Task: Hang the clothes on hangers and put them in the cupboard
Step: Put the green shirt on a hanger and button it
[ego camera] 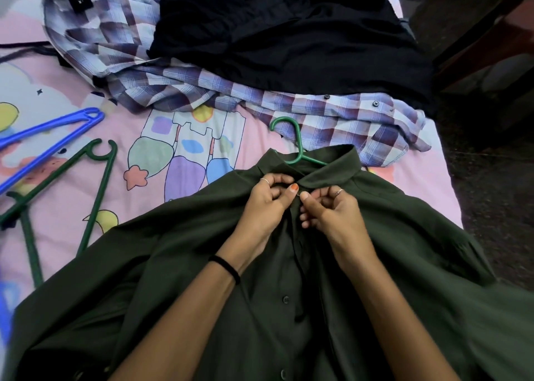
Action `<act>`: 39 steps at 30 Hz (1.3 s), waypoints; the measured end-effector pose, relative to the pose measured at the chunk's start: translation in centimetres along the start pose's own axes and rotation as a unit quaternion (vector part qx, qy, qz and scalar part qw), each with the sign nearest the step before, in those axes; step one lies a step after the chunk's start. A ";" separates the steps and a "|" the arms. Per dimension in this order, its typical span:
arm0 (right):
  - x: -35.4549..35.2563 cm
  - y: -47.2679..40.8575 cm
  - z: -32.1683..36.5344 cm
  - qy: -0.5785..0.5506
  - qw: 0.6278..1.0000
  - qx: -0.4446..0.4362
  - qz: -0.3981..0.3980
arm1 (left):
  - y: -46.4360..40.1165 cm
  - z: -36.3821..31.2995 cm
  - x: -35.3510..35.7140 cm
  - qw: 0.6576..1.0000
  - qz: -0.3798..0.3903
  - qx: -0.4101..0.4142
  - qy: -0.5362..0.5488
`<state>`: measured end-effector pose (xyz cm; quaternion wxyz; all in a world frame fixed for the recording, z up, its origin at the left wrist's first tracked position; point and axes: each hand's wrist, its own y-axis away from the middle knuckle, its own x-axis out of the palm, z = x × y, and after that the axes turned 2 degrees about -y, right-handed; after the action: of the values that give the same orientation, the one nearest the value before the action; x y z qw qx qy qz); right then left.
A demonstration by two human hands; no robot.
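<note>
A pink cartoon bedsheet (pixel 72 215) is carrying everything. On it, a dark green shirt (pixel 404 265) is lying front-up, its long axis running straight away from the person, collar at the far end and hem nearest the body. A green hanger (pixel 297 146) is sitting inside the collar, with its hook pointing away. Both hands are meeting at the top of the button strip, just below the collar: the left hand (pixel 267 200) is pinching one edge, the right hand (pixel 329 207) is pinching the other, and the two are about equally near. They seem to be fastening the top button.

Beyond are lying one checked shirt (pixel 346 117) and one black garment (pixel 289 33). To the left are waiting three spare hangers: two blue (pixel 52 137), one green (pixel 98 178).
</note>
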<state>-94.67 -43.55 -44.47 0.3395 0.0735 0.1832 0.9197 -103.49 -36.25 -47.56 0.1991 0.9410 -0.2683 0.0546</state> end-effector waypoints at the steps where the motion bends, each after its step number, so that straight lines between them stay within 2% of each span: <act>1: -0.4 -0.1 0.4 0.006 1.000 0.013 0.017 | 0.1 -0.1 0.0 1.000 -0.002 0.003 -0.007; 6: -2.9 1.3 1.3 0.066 0.997 0.013 0.048 | 0.7 0.2 -0.4 0.985 -0.023 0.067 -0.157; 9: -4.0 3.6 0.4 0.208 0.976 -0.060 0.035 | 2.1 0.0 -1.0 0.961 -0.057 0.112 -0.246; 10: -4.0 4.7 0.0 0.290 0.950 -0.103 0.041 | 2.7 -0.1 -1.1 0.951 -0.070 0.129 -0.273; 12: -3.4 6.9 -1.2 0.465 0.862 -0.191 0.067 | 4.3 -0.5 -1.0 0.935 -0.083 0.161 -0.306; 14: -2.6 8.6 -2.2 0.609 0.767 -0.187 0.073 | 6.0 -0.5 -0.5 0.922 -0.071 0.182 -0.333; 15: -2.4 8.9 -2.7 0.646 0.740 -0.178 0.062 | 6.9 -0.2 -0.2 0.913 -0.062 0.192 -0.354; 18: -2.4 8.5 -4.1 0.657 0.730 -0.186 0.022 | 9.0 2.1 0.3 0.881 -0.049 0.206 -0.424; 21: -2.8 8.1 -5.4 0.647 0.727 -0.232 -0.011 | 10.1 4.7 0.2 0.862 -0.068 0.201 -0.461; 23: -2.6 8.1 -6.2 0.646 0.720 -0.253 -0.022 | 10.2 5.4 0.2 0.861 -0.078 0.190 -0.466; 27: -2.0 7.7 -6.7 0.668 0.682 -0.291 -0.058 | 9.8 5.3 0.2 0.867 -0.090 0.160 -0.464; 30: -1.7 7.3 -6.9 0.669 0.686 -0.281 -0.055 | 9.6 5.5 0.1 0.888 -0.117 0.138 -0.422; 32: -2.2 7.4 -6.3 0.659 0.692 -0.291 -0.042 | 9.6 5.7 0.1 0.887 -0.125 0.141 -0.421; 33: -2.6 7.2 -6.3 0.638 0.712 -0.291 -0.028 | 9.6 5.7 0.1 0.887 -0.122 0.145 -0.421; 35: -3.8 6.3 -6.3 0.562 0.783 -0.266 0.000 | 9.6 5.5 0.2 0.887 -0.116 0.151 -0.421; 37: -5.0 5.4 -6.4 0.430 0.879 -0.206 0.008 | 9.4 5.2 0.5 0.879 -0.116 0.141 -0.440; 39: -6.0 5.0 -6.2 0.304 0.938 -0.163 0.020 | 9.3 4.7 0.9 0.867 -0.127 0.121 -0.466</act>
<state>-94.75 -52.72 -48.30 0.2565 -0.2623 0.1238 0.9220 -107.63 -45.77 -48.48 -0.0595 0.8996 -0.1990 -0.3842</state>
